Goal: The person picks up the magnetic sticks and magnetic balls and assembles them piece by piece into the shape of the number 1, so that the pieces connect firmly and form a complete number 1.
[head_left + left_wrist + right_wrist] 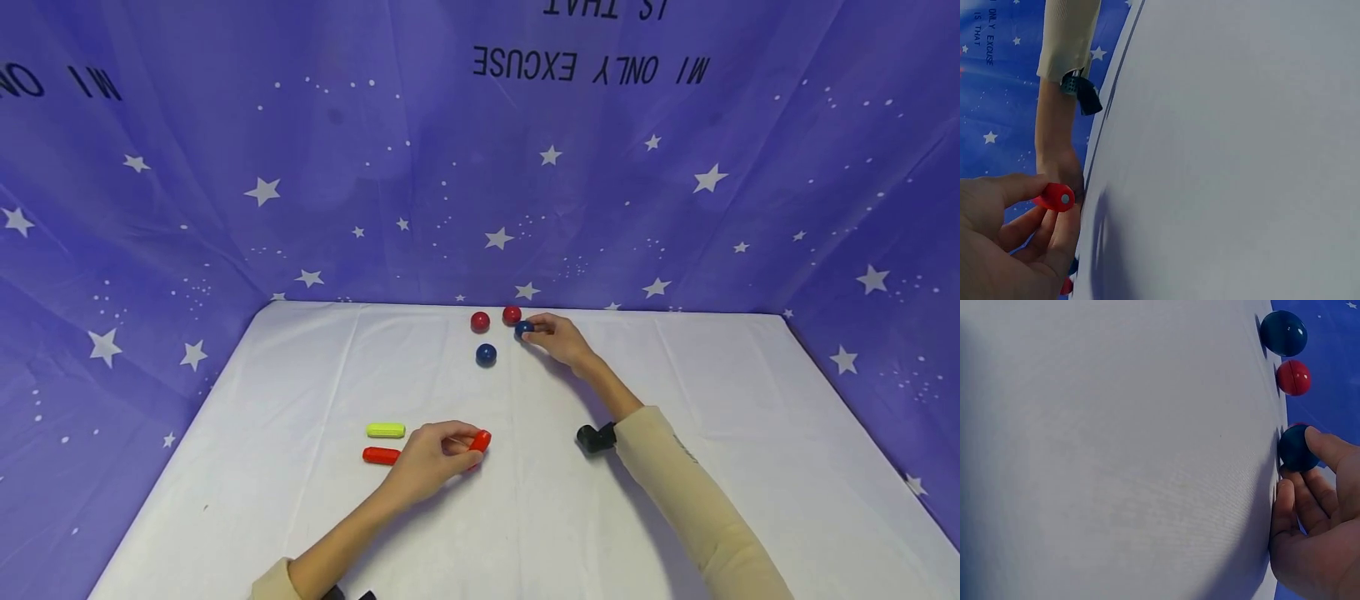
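Observation:
My left hand [429, 461] pinches a short red rod-shaped piece [481, 441] between thumb and fingers, over the front middle of the table. In the left wrist view, that red piece shows a rounded end with a pale dot [1065, 199]. My right hand [562, 342] holds a glossy blue ball [522, 330] by thumb and fingers near the table's back edge. One red ball [512, 315] is close behind it, partly hidden by the blue ball in the right wrist view. Another red ball [480, 322] and a second blue ball [486, 355] rest to the left.
Left of my left hand lie a ribbed yellow-green rod [386, 430] and another red rod [381, 456], its right end hidden by the hand. A white cloth covers the table [570, 517]. Purple star-printed curtains [420, 183] stand behind and at both sides.

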`<state>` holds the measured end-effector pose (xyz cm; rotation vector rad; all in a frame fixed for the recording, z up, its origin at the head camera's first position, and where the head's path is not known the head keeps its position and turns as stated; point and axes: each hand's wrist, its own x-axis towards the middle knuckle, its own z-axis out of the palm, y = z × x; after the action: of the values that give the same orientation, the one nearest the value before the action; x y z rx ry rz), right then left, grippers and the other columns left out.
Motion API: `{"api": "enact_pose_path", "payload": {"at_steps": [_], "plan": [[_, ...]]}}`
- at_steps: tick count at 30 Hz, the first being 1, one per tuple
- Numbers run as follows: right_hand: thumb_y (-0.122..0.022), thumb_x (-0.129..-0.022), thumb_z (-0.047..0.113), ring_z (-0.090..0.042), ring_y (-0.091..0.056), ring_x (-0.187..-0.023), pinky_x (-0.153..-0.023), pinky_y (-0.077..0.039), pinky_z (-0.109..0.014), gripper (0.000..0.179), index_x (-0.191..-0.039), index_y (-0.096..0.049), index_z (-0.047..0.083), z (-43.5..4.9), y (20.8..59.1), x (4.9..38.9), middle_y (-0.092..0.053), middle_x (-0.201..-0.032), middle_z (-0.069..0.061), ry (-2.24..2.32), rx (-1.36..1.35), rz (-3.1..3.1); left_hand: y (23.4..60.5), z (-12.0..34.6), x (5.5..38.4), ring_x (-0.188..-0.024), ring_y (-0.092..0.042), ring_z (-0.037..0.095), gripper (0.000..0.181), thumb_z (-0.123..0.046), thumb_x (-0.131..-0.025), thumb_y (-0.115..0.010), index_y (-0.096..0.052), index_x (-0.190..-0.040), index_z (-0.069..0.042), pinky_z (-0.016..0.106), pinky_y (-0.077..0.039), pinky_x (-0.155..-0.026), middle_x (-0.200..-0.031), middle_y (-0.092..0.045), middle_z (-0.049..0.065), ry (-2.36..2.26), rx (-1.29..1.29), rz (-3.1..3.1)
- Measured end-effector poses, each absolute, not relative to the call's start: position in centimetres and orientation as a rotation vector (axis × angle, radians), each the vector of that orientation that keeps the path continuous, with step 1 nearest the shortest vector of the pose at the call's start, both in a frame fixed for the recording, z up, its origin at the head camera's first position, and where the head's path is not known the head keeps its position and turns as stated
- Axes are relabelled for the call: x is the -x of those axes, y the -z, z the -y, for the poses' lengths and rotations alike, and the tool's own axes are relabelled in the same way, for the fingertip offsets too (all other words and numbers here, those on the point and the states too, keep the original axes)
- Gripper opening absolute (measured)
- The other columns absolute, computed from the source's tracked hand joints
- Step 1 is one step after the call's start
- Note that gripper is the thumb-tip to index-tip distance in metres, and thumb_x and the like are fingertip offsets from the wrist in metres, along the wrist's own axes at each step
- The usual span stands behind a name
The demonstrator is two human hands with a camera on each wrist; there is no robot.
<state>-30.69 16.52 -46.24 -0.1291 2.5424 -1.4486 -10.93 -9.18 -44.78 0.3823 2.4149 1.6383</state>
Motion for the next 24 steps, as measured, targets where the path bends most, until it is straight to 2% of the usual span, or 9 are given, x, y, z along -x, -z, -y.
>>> {"api": "enact_pose_path", "payload": {"at_steps": [17, 24], "plan": [[-0.071, -0.094, 0.027, -0.031, -0.053, -0.119, -0.102, -0.042, -0.046, 0.044, -0.132, -0.061, 0.007, -17.4, 45.9, 29.8, -0.061, -0.126, -0.015, 1.444, 0.167, -2.484, 45.5, 6.4, 12.7, -0.083, -0.068, 0.017, 0.033, -0.004, -0.088, -0.073, -0.064, -0.117, 0.010, 0.032, -0.058, -0.077, -0.097, -0.068, 0.011, -1.983, -0.049, -1.969], [-0.071, -0.094, 0.028, -0.031, -0.054, -0.118, -0.100, -0.043, -0.045, 0.045, -0.132, -0.061, 0.006, -17.7, 45.6, 29.5, -0.062, -0.125, -0.015, 1.460, 0.170, -2.478, 45.7, 5.1, 13.4, -0.085, -0.068, 0.017, 0.033, -0.006, -0.089, -0.073, -0.064, -0.117, 0.009, 0.032, -0.058, -0.078, -0.096, -0.068, 0.010, -1.984, -0.008, -1.943]]}}
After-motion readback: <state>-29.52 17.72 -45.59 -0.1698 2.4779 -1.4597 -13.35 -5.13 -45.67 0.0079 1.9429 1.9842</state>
